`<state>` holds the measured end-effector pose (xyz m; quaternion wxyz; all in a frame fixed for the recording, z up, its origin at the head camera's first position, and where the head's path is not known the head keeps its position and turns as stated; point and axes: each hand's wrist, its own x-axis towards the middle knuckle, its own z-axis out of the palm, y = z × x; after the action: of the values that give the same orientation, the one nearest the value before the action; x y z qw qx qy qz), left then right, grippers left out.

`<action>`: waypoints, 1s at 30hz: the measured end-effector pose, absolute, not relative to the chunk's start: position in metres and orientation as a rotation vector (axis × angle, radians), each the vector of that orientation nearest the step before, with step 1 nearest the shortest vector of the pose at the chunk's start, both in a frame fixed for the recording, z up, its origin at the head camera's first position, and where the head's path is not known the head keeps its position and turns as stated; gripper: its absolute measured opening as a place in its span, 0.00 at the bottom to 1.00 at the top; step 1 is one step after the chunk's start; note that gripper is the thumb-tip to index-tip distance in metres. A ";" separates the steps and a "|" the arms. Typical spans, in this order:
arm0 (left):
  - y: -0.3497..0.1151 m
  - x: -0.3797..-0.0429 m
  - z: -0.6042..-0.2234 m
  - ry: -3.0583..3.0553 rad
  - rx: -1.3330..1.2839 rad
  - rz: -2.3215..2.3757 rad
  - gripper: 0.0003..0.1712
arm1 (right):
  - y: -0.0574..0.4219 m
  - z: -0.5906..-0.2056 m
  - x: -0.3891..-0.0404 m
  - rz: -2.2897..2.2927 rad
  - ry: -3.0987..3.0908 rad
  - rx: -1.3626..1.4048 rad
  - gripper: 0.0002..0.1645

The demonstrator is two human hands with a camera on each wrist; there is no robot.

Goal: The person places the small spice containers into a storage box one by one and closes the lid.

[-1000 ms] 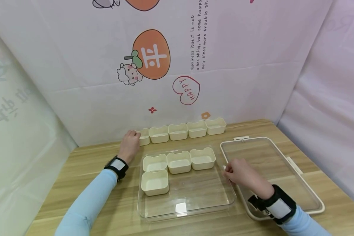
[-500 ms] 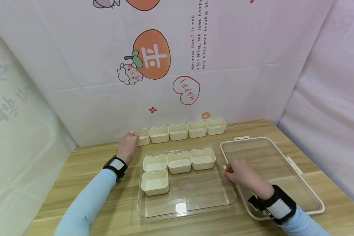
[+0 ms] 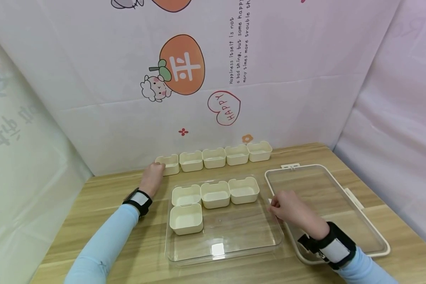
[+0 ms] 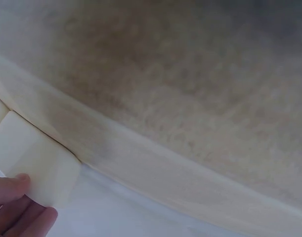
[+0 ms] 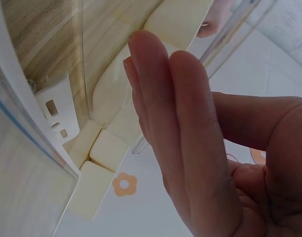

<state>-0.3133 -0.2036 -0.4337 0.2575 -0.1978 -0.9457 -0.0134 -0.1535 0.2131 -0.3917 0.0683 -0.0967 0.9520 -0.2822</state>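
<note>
Small cream bins stand in a row along the wall; the leftmost cream bin [image 3: 170,169] has my left hand [image 3: 152,177] at its left front, thumb and fingers pinching its edge. In the left wrist view the thumb and bent fingers meet at the wall of the bin [image 4: 39,158]. My right hand [image 3: 290,208] rests beside the right edge of a clear tray [image 3: 241,232]. In the right wrist view its fingers [image 5: 190,128] are nearly straight and close together, with the thumb tip hidden behind them. Several cream bins [image 3: 215,195] sit in the tray's back and left part.
At the right lies a clear lid [image 3: 340,197] with a cream rim and clips, partly under my right forearm. Behind the row rises a printed white cloth [image 3: 287,90]. The wooden table [image 3: 81,221] shows bare wood at the left.
My left hand has slid slightly left and toward me along the leftmost bin, so more of that bin shows. The right hand and the tray have stayed in place.
</note>
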 end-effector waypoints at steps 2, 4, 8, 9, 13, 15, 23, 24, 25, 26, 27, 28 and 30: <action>-0.204 -0.313 -0.433 -2.567 -0.540 -0.028 0.10 | 0.213 -0.391 -0.154 -0.853 2.865 -0.287 0.10; -0.204 -0.313 -0.433 -2.563 -0.542 -0.018 0.10 | 0.213 -0.391 -0.154 -0.850 2.868 -0.287 0.11; -0.204 -0.313 -0.433 -2.532 -0.548 0.026 0.10 | 0.213 -0.391 -0.154 -0.850 2.876 -0.298 0.11; -0.204 -0.312 -0.434 -2.523 -0.550 0.037 0.10 | 0.213 -0.391 -0.153 -0.852 2.875 -0.301 0.10; -0.205 -0.311 -0.434 -2.492 -0.557 0.070 0.11 | 0.213 -0.391 -0.153 -0.855 2.872 -0.301 0.10; -0.205 -0.309 -0.434 -2.479 -0.563 0.062 0.11 | 0.213 -0.391 -0.153 -0.850 2.874 -0.299 0.11; -0.208 -0.301 -0.428 -2.457 -0.618 -0.003 0.13 | 0.213 -0.392 -0.153 -0.860 2.869 -0.293 0.11; -0.209 -0.300 -0.427 -2.449 -0.629 -0.007 0.13 | 0.213 -0.392 -0.153 -0.864 2.870 -0.294 0.11; -0.209 -0.298 -0.426 -2.443 -0.641 -0.009 0.14 | 0.213 -0.392 -0.153 -0.866 2.872 -0.298 0.11; -0.209 -0.297 -0.425 -2.433 -0.651 -0.013 0.14 | 0.213 -0.392 -0.153 -0.870 2.873 -0.297 0.11; -0.210 -0.295 -0.424 -2.425 -0.659 -0.017 0.14 | 0.213 -0.392 -0.153 -0.871 2.875 -0.304 0.11; -0.210 -0.294 -0.423 -2.416 -0.665 -0.014 0.14 | 0.213 -0.392 -0.153 -0.873 2.876 -0.308 0.11; -0.210 -0.291 -0.420 -2.401 -0.672 -0.017 0.15 | 0.213 -0.392 -0.152 -0.875 2.880 -0.313 0.11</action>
<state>-0.2906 -0.2096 -0.4204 0.3184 -0.2554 -0.9129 -0.0066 -0.1523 0.2131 -0.3923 0.0578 -0.1033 0.9501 -0.2886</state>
